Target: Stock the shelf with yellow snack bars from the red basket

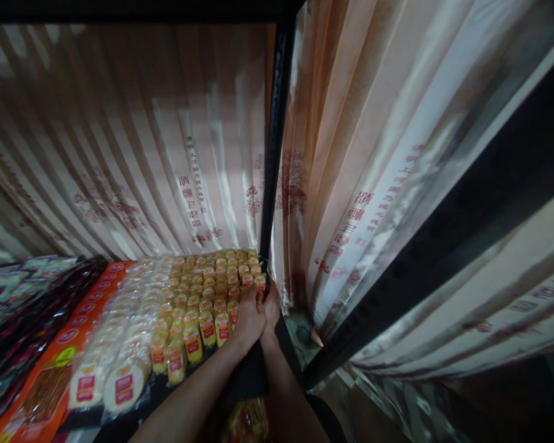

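Item, left grip (252, 315): I am reaching it forward over the shelf (253, 376), and I cannot tell whether it is grasping anything. Item, right grip (271, 309): I am placing it close against the left one; whether it is clenching or hanging loose, I cannot tell either (the light is running dim here, and the fingertips are blurring). Item, yellow packs (192, 344), wrapped, red-labelled: standing in rows just left of the grips, the endmost ones sitting right ahead. Item, pale round packs (125, 389), clear-wrapped: lining up farther left of the grips. Item, orange package (80, 317): lying left again, well apart from the grips. Item, dark packs (37, 335): resting at the far left. Item, black post (277, 135): rising just ahead of the grips. Item, pleated curtain (231, 123), red-printed: hanging beyond them. Item, wrapped bundle (245, 423): showing below the grips, between the forearms (284, 381), partly hidden.
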`<control>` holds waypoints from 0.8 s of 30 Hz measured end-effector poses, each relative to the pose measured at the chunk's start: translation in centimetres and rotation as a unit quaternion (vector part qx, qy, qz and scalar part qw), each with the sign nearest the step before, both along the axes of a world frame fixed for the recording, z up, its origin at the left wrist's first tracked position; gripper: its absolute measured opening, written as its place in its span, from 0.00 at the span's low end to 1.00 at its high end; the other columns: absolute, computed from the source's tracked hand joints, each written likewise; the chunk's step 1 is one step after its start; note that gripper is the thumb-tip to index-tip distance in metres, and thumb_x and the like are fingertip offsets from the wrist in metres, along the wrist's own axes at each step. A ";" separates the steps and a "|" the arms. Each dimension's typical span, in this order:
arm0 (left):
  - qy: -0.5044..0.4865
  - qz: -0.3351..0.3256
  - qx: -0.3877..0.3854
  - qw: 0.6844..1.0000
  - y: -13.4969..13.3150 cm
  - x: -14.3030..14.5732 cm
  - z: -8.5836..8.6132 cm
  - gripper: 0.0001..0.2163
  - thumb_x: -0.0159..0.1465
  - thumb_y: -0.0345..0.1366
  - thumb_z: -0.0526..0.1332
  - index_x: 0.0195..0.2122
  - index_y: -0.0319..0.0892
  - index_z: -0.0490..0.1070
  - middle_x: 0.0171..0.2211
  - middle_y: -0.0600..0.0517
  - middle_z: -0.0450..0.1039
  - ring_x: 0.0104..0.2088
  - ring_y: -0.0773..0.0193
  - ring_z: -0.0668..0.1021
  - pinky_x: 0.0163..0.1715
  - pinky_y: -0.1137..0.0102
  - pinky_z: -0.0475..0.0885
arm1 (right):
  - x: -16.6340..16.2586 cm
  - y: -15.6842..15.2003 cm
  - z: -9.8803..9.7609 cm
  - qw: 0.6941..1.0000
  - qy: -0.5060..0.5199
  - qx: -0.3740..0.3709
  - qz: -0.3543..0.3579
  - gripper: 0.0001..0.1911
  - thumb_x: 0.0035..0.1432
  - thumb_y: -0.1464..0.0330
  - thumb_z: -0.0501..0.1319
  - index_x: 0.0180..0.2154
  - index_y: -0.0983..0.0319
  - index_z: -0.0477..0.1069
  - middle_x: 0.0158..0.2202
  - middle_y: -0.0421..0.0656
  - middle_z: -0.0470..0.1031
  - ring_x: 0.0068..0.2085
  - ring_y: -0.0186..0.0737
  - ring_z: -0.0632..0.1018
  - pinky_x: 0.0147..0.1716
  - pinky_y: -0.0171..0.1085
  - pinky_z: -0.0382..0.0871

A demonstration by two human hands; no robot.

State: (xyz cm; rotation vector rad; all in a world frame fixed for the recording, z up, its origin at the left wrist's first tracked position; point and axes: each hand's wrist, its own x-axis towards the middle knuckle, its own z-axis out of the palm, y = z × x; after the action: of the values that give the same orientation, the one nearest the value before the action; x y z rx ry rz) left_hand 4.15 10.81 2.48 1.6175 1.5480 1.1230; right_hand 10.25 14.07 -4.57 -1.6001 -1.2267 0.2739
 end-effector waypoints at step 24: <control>0.050 -0.052 0.040 0.997 -0.5 0.0 -0.8 0.24 0.52 0.21 0.50 0.51 0.33 0.68 0.52 0.40 0.68 0.54 0.56 0.69 0.58 0.63 0.60 | 0.9 0.9 -1.7 0.994 -0.009 0.028 0.107 0.23 0.54 0.70 0.45 0.49 0.61 0.67 0.47 0.47 0.72 0.53 0.41 0.68 0.55 0.47 0.58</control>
State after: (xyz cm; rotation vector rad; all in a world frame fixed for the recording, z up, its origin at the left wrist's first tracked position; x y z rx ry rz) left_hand 4.19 10.33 1.73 1.8105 1.4786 1.0751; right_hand 11.20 15.00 -6.29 -1.4274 -1.4096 0.3593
